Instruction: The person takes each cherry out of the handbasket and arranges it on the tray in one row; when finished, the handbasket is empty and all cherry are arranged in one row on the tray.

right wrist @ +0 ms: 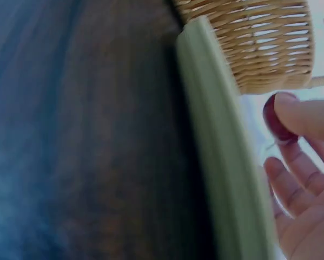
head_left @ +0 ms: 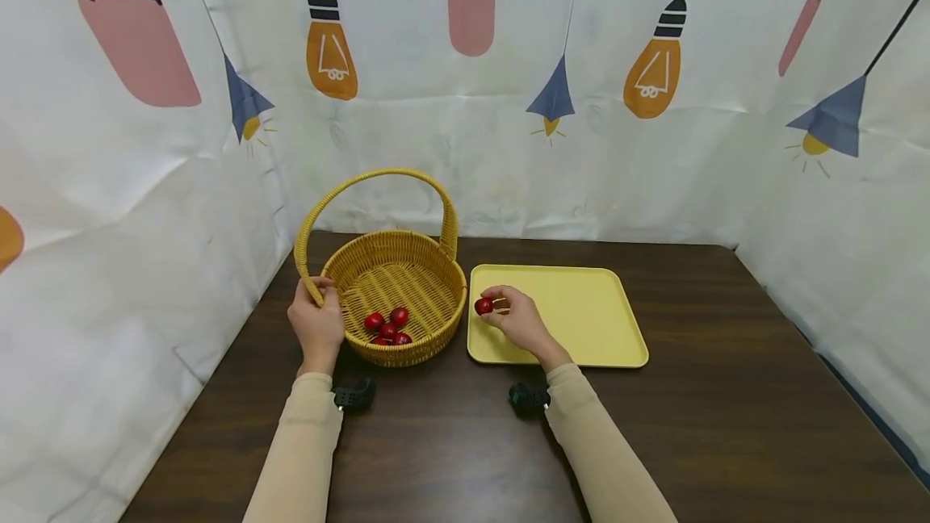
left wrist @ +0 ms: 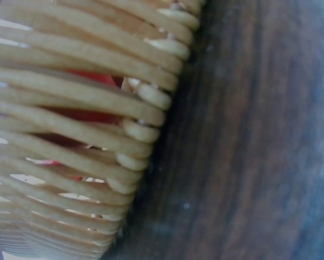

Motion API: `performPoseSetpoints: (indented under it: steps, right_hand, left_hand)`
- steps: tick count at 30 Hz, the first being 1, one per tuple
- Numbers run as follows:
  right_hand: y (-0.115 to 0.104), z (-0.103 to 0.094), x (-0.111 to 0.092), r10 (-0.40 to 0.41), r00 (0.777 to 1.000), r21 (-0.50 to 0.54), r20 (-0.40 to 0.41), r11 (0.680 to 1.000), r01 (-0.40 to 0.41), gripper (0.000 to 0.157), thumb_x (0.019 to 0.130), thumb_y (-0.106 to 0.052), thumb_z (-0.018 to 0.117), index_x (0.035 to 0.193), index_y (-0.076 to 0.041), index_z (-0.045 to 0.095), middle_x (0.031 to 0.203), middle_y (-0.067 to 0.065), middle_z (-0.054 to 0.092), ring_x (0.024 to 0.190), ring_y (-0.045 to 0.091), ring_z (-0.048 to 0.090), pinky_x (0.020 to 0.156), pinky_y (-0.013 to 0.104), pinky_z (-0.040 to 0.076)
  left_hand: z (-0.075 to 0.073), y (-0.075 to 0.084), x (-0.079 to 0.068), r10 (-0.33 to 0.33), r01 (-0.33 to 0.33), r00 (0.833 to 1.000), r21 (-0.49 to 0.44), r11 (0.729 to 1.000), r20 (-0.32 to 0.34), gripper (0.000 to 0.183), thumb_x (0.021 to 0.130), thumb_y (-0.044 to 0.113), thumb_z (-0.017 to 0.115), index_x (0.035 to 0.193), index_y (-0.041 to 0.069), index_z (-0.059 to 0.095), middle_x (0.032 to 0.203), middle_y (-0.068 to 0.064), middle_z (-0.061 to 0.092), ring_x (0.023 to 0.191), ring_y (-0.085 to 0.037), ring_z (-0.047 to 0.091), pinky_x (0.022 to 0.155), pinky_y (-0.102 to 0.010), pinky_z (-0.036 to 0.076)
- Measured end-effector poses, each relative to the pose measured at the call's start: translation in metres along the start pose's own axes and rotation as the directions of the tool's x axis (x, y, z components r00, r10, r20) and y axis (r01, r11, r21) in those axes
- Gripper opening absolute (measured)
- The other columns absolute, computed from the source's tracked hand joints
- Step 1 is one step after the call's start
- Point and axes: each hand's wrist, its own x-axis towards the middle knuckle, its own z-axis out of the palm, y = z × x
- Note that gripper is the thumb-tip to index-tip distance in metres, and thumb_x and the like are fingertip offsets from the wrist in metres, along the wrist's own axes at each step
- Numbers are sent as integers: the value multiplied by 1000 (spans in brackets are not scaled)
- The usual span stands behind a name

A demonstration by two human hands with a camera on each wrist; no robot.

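Currently, the basket (head_left: 410,357) is lying to the left of the right hand (head_left: 517,320), with the left edge of the yellow tray (head_left: 581,313) coming between them; that sideways relation is the one that seems to matter most. The held fruit (head_left: 483,306) is showing over the tray's left part, just inside the rim, and is sitting on the basket-facing side of the right hand. Being round, it is offering no long axis to line up, while the tray's longer sides are running left to right. The right hand is the nearer one to the tray; the left hand (head_left: 318,321) is standing at the basket's far side from it.

The right hand is pinching the fruit between thumb and fingertips, closed only as far as the fruit's width; in the right wrist view the remaining fingers are curving loosely apart. The left hand is gripping the handle (head_left: 385,172) low down at its left foot, fingers curling round it. Inside the basket, several red fruits (head_left: 388,331) are clustering toward the near wall. Both basket and tray are resting on the dark surface (head_left: 726,361), just beside each other.
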Motion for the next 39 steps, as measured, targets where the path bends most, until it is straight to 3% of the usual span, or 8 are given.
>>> performPoseSetpoints:
  steps: [4, 11, 27, 39]
  right_hand:
    - [8, 2, 0, 14, 999, -87, -30, 996, -17, 30, 82, -4, 76, 110, -9, 68, 106, 6, 68, 93, 23, 65, 80, 37, 52]
    - [14, 3, 0, 32, 998, -131, -48, 991, -38, 29, 80, -4, 77, 107, -8, 68, 101, 5, 69, 87, 19, 63, 79, 36, 50]
    - [17, 11, 1, 19, 996, -148, -84, 988, -32, 30, 80, -6, 78, 108, -10, 69, 101, 4, 70, 88, 19, 62, 81, 37, 50]
    - [17, 12, 1, -27, 996, -175, -84, 985, 12, 31, 82, -17, 79, 111, -10, 71, 101, 3, 71, 88, 18, 63, 80, 36, 50]
  left_hand:
    - [-1, 0, -1, -3, 3, 1000, 1, 1000, 0, 12, 93, 6, 55, 95, -2, 64, 73, -3, 55, 51, -10, 38, 52, -24, 31]
    - [0, 0, -2, -4, 4, 1000, -8, 1000, -2, 10, 93, 5, 55, 94, -1, 63, 75, -3, 56, 55, -11, 42, 55, -23, 33]
    - [0, 2, -1, -10, 10, 1000, -8, 1000, -5, 10, 93, 5, 54, 94, 1, 63, 76, -6, 58, 55, -12, 41, 55, -23, 32]
    - [0, 3, -1, -20, 20, 1000, -17, 1000, -6, 9, 92, 5, 54, 94, 2, 63, 77, -6, 59, 56, -13, 43, 55, -23, 33]
